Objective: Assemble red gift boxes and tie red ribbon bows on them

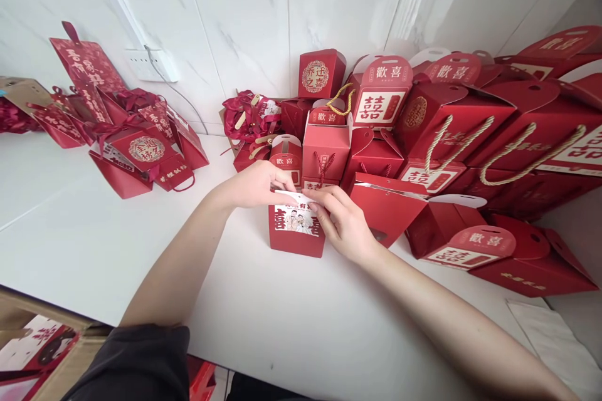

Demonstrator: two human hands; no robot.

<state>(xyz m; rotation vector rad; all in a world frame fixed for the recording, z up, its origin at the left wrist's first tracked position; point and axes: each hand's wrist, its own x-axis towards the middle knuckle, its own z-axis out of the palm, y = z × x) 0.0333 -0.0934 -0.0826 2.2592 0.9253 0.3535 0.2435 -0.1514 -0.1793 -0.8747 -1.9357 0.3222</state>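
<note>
Head view, single entry. Small red cardboard gift box (296, 229) with a white illustrated label on its front: stands upright on the white bench (94, 244) at centre frame, just in front of the stock behind it. White top flap (294, 197) of this box: held from both ends. Left hand (256, 185), reaching in from 7 o'clock: fingers closed, pinching the flap's left end. Right hand (341, 222), reaching in from 4 o'clock: fingertips pinching the flap's right end, the remaining fingers curled against the box's right side. Dark sleeve (136, 360): at 7 o'clock, on the left upper arm. Pile of red handled gift boxes with cream rope handles (470, 131): from 12 to 3 o'clock, some upright, several tipped on their sides, the nearest just beside the right hand. Cluster of red ribboned paper bags (136, 150): at 10 o'clock, well apart from the hands. White wall socket (153, 64): on the white tiled wall (244, 12) above that cluster. Brown cardboard carton (28, 338): at 8 o'clock, below the bench edge, red printed items inside. White paper sheet (555, 338): flat on the bench at 4 o'clock.
</note>
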